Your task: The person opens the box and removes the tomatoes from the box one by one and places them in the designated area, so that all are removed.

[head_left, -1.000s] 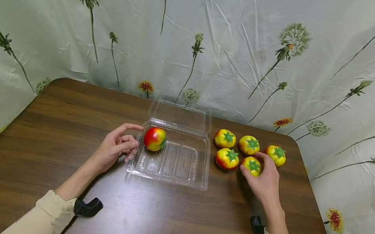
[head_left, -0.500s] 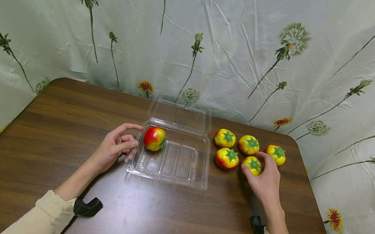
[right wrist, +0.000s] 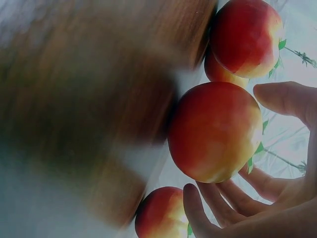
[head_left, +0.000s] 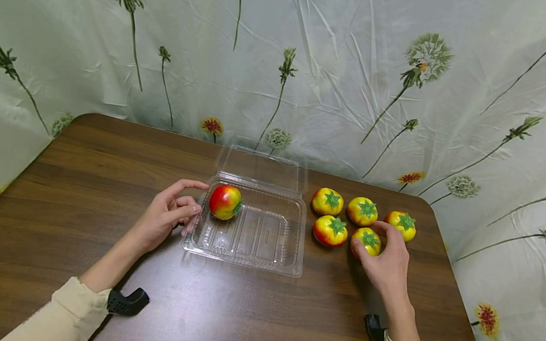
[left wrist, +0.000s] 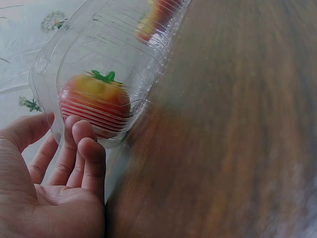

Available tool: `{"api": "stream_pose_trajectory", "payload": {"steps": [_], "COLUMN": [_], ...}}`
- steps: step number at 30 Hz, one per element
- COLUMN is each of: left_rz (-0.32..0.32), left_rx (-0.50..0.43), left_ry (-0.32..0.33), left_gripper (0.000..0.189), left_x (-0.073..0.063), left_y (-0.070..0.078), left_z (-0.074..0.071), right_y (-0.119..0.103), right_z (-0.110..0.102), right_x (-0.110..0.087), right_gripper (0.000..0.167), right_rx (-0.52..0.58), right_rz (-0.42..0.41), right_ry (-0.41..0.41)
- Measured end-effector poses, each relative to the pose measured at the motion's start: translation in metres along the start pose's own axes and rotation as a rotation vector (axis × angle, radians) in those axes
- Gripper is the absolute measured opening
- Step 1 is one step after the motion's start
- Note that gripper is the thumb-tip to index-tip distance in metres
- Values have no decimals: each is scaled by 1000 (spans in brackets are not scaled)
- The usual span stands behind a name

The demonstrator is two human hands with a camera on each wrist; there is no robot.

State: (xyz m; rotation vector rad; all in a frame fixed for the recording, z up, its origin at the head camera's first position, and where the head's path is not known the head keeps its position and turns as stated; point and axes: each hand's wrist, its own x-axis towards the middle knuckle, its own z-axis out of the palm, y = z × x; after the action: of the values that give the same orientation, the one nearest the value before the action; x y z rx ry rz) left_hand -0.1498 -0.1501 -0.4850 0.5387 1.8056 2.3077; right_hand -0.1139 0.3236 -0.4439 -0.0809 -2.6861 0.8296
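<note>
In the head view an open clear plastic container (head_left: 239, 262) lies mid-table. My left hand (head_left: 169, 214) grips its left edge, and the left wrist view shows the fingers (left wrist: 91, 163) curled against the wall. Inside the container rests one tomato-like red-yellow fruit (head_left: 225, 203) on its side, its green leafy top turned right. My right hand (head_left: 388, 262) holds a similar fruit (right wrist: 215, 134) on the table at right, thumb on one side, fingers on the other. Around it lie more such fruits (head_left: 330, 231), leafy tops up.
The container's transparent lid (head_left: 263, 166) is folded back toward the curtain (head_left: 318, 72) behind the table. The brown wooden table (head_left: 211, 313) has rounded back corners. One fruit (head_left: 400, 226) lies right beside my right hand, near the table's right edge.
My right thumb has shifted slightly to the right, further over the fruit in that hand. The left hand, container and other fruits have stayed put.
</note>
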Motion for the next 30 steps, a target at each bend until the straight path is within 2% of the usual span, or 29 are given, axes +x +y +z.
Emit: {"api": "stream_pose_trajectory", "payload": {"steps": [21, 30], "left_rz": [7, 8], "left_rx": [13, 20], "left_ry": [3, 3], "left_gripper": [42, 42], "left_x": [1, 0], "left_y": [-1, -1], "left_z": [0, -1], "right_y": [-3, -9], "right_z": [0, 3], "right_x": [2, 4], "right_gripper": [55, 56], "right_rx": [32, 54], "right_rz": [-48, -101], "right_ry": [93, 138]}}
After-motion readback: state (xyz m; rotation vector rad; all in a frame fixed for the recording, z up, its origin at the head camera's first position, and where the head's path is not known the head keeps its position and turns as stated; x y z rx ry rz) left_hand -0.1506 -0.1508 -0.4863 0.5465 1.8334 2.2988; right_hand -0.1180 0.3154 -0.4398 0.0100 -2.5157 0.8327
